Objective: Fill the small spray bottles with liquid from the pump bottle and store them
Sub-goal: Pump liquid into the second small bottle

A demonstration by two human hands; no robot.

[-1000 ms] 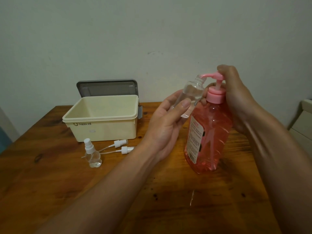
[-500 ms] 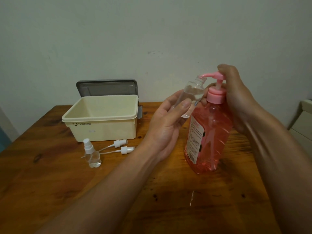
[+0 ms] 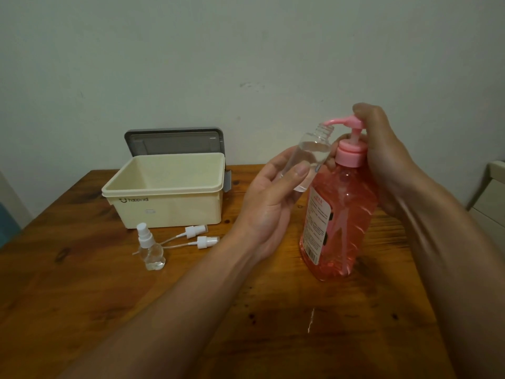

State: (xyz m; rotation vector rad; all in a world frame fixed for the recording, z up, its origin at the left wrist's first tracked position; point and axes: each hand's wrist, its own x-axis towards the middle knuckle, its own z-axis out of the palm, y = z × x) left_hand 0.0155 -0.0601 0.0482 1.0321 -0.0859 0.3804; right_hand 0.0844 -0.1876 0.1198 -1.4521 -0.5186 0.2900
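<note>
Filling under way, centre right: the left hand [image 3: 273,203] grips an uncapped, seemingly part-filled small spray bottle [image 3: 308,154] beneath the spout of the pump bottle [image 3: 338,214], the right hand [image 3: 382,160] curled round its pump; capping and boxing remain, with the capped bottle [image 3: 150,250], loose spray heads [image 3: 195,231] and box [image 3: 164,192] at left and the table [image 3: 273,324] edges well apart.

bare left forearm [image 3: 191,296], bare right forearm [image 3: 453,255], bare left grip [image 3: 269,206], bare right grip [image 3: 382,154], short plain thumbnail [image 3: 302,169]
</note>
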